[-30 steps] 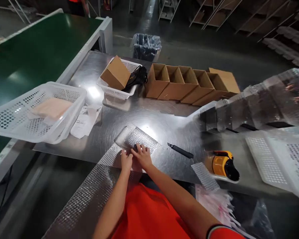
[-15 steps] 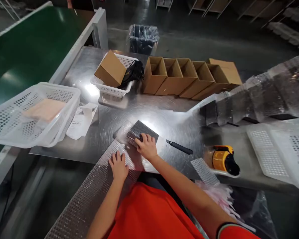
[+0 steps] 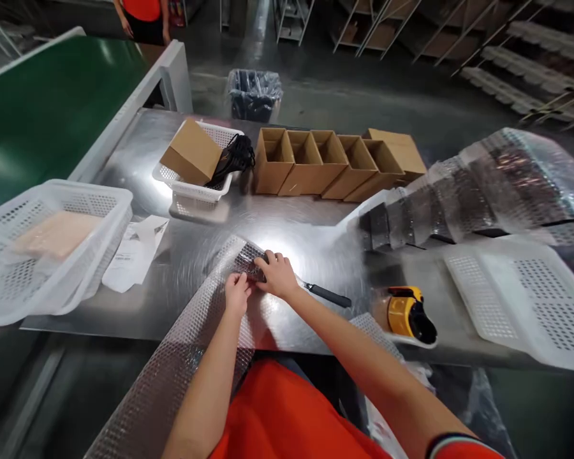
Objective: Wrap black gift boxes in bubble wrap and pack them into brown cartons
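Centrally, both hands, left hand and right hand, grasp bubble wrap; upper-left basket holds a cardboard box and black cords.

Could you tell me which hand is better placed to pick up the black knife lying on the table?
Right, probably. The right hand rests on the bubble wrap with the knife just beside its wrist, while the left hand sits on the far side and would have to cross over.

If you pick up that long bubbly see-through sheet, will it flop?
Probably yes: the clear bubble wrap strip already droops over the shiny metal table edge. It likely weighs little, being thin film. Both hands, left and right, bend it easily.
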Tool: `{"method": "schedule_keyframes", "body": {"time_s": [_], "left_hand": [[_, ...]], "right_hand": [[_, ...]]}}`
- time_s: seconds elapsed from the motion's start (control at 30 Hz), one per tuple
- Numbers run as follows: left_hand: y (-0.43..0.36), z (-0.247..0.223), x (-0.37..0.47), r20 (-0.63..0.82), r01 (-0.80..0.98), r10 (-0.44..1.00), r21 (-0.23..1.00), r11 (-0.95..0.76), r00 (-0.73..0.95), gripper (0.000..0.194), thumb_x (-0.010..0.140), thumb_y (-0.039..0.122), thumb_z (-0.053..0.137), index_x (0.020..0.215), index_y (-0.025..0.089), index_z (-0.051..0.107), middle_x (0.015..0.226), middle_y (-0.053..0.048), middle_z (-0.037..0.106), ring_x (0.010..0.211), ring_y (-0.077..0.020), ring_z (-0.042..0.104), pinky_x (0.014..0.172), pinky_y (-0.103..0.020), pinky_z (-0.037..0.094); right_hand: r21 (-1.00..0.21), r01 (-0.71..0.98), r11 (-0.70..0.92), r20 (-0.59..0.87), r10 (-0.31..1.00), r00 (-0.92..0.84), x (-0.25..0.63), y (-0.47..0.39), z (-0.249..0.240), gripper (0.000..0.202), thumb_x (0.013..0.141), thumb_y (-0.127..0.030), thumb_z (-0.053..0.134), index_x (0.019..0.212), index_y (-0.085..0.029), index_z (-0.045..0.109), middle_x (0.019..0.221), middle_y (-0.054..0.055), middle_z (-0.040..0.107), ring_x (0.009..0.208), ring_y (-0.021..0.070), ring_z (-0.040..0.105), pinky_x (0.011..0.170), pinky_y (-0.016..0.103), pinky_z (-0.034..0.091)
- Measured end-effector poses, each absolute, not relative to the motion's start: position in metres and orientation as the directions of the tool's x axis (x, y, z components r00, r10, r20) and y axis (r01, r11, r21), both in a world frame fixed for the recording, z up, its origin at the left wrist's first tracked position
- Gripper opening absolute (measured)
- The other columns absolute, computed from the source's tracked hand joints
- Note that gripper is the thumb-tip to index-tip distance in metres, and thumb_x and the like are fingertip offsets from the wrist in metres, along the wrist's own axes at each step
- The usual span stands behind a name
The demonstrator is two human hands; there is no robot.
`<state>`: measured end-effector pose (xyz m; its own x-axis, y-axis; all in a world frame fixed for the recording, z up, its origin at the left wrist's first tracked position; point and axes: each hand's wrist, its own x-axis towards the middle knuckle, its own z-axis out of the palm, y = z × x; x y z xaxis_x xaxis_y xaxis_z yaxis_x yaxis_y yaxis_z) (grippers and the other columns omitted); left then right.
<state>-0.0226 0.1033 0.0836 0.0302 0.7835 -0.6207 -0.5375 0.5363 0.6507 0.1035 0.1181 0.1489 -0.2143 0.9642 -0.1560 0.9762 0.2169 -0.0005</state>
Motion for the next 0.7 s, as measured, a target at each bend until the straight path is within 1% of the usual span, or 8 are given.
{"method": "schedule_keyframes", "body": {"time_s": [0.1, 0.2, 0.3, 0.4, 0.47, 0.53, 0.6, 0.7], "left_hand": [[0.111, 0.088, -0.016, -0.598, -0.55, 0.802, 0.665, 0.505, 0.012, 0.048, 0.058, 0.05, 0.082, 0.078, 0.021, 0.049, 0.072, 0.003, 0.061, 0.066, -0.0116, 0.061, 0.066, -0.028, 0.05], [0.121, 0.088, -0.015, -0.585, -0.534, 0.811, 0.691, 0.487, -0.018, 0.046, 0.056, 0.048, 0.083, 0.071, 0.019, 0.049, 0.065, 0.005, 0.057, 0.06, -0.0089, 0.056, 0.06, -0.023, 0.045], [0.127, 0.085, -0.015, -0.565, -0.542, 0.824, 0.707, 0.454, -0.047, 0.049, 0.052, 0.046, 0.085, 0.065, 0.019, 0.047, 0.061, 0.007, 0.052, 0.058, -0.0068, 0.052, 0.061, -0.022, 0.044], [0.127, 0.082, -0.015, -0.545, -0.551, 0.836, 0.717, 0.427, -0.06, 0.049, 0.052, 0.046, 0.086, 0.064, 0.018, 0.048, 0.062, 0.007, 0.05, 0.058, -0.0062, 0.051, 0.062, -0.022, 0.044], [0.128, 0.079, -0.015, -0.539, -0.548, 0.84, 0.721, 0.424, -0.059, 0.045, 0.055, 0.044, 0.085, 0.065, 0.018, 0.049, 0.063, 0.006, 0.051, 0.06, -0.0069, 0.052, 0.065, -0.023, 0.045], [0.129, 0.077, -0.015, -0.54, -0.539, 0.84, 0.723, 0.432, -0.052, 0.04, 0.059, 0.04, 0.084, 0.066, 0.018, 0.051, 0.066, 0.005, 0.053, 0.064, -0.0082, 0.055, 0.07, -0.025, 0.047], [0.128, 0.074, -0.016, -0.545, -0.528, 0.837, 0.727, 0.439, -0.054, 0.035, 0.062, 0.038, 0.082, 0.067, 0.018, 0.053, 0.067, 0.004, 0.055, 0.066, -0.0094, 0.056, 0.072, -0.026, 0.048], [0.119, 0.069, -0.018, -0.548, -0.503, 0.83, 0.749, 0.432, -0.102, 0.033, 0.065, 0.039, 0.08, 0.069, 0.018, 0.055, 0.068, 0.004, 0.056, 0.066, -0.0099, 0.056, 0.07, -0.025, 0.047]], "right_hand": [[-0.015, 0.979, 0.204, -0.163, 0.965, -0.203, 0.106, 0.122, 0.152, 0.058, 0.073, -0.043, 0.072, 0.126, -0.026, 0.054, 0.128, 0.015, 0.048, 0.105, 0.0325, 0.046, 0.082, 0.039, 0.035], [-0.036, 0.985, 0.167, -0.147, 0.974, -0.171, 0.107, 0.121, 0.15, 0.059, 0.074, -0.041, 0.072, 0.127, -0.025, 0.053, 0.133, 0.016, 0.046, 0.108, 0.0331, 0.045, 0.084, 0.04, 0.035], [-0.103, 0.979, 0.178, -0.143, 0.971, -0.191, 0.114, 0.122, 0.149, 0.055, 0.073, -0.045, 0.073, 0.121, -0.024, 0.056, 0.135, 0.015, 0.045, 0.111, 0.0328, 0.044, 0.087, 0.04, 0.035], [-0.193, 0.962, 0.194, -0.137, 0.965, -0.222, 0.121, 0.127, 0.149, 0.049, 0.079, -0.055, 0.066, 0.116, -0.023, 0.058, 0.134, 0.014, 0.046, 0.113, 0.0313, 0.044, 0.09, 0.041, 0.036], [-0.216, 0.961, 0.17, -0.154, 0.967, -0.205, 0.123, 0.132, 0.152, 0.043, 0.082, -0.053, 0.063, 0.114, -0.024, 0.058, 0.133, 0.013, 0.046, 0.114, 0.0305, 0.044, 0.089, 0.04, 0.037], [-0.206, 0.968, 0.142, -0.195, 0.964, -0.183, 0.12, 0.136, 0.154, 0.04, 0.082, -0.047, 0.065, 0.114, -0.024, 0.058, 0.132, 0.012, 0.047, 0.112, 0.0297, 0.046, 0.087, 0.039, 0.039], [-0.167, 0.978, 0.128, -0.224, 0.961, -0.164, 0.113, 0.136, 0.154, 0.041, 0.08, -0.044, 0.067, 0.114, -0.024, 0.057, 0.129, 0.013, 0.048, 0.107, 0.0292, 0.048, 0.084, 0.038, 0.04], [-0.079, 0.989, 0.121, -0.2, 0.971, -0.135, 0.099, 0.128, 0.148, 0.042, 0.079, -0.041, 0.067, 0.115, -0.022, 0.056, 0.123, 0.015, 0.051, 0.103, 0.0305, 0.049, 0.083, 0.039, 0.04]]}}
